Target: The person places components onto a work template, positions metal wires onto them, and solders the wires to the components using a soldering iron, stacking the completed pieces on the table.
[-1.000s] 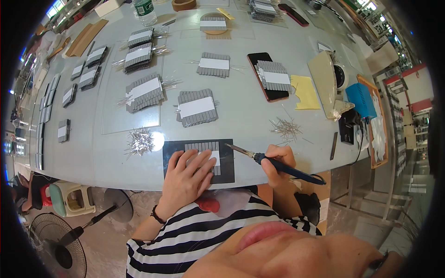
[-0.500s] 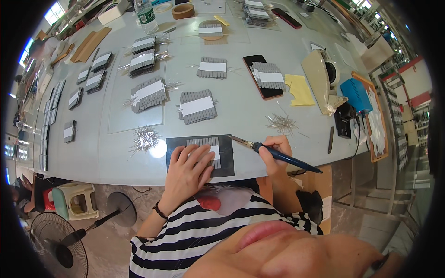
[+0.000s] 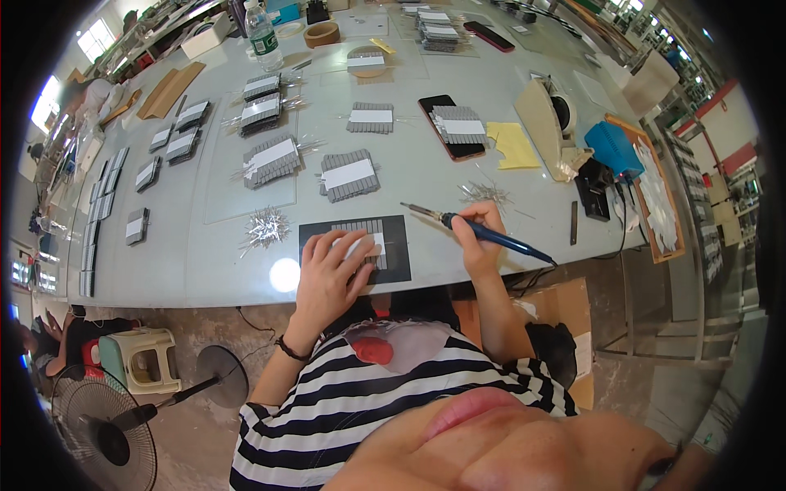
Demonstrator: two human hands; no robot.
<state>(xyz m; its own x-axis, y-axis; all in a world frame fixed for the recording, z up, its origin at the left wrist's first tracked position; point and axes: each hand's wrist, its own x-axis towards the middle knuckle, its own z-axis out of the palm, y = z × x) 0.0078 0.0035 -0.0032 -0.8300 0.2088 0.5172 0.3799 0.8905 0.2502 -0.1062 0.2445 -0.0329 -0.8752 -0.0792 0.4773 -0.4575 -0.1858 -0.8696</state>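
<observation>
Clock directions are read from the black mat. At nine o'clock, on the smooth, pale surface, stands a small grey block with a white band. At eleven rises a clear plastic bottle; between nine and ten a spiky heap of thin, shiny metal pins lies beside the mat. Between ten and eleven sits a skewed ribbed stack, fine wires bristling from its sides.

The left hand lies palm down, its grip spread, fingers slightly bent over a row of slim grey strips crossed by a white band. The strips lie on the flat, rectangular black mat. At twelve o'clock is another ribbed grey stack; at one, a grey bundle rests on a dark, glossy phone.

At three o'clock, the right hand's grip pinches the dark blue handle of a soldering iron, its slender metal tip near the mat's upper right corner; I cannot tell whether they touch. Toward two lie a looser pin heap and creased yellow paper, then a boxy blue unit.
</observation>
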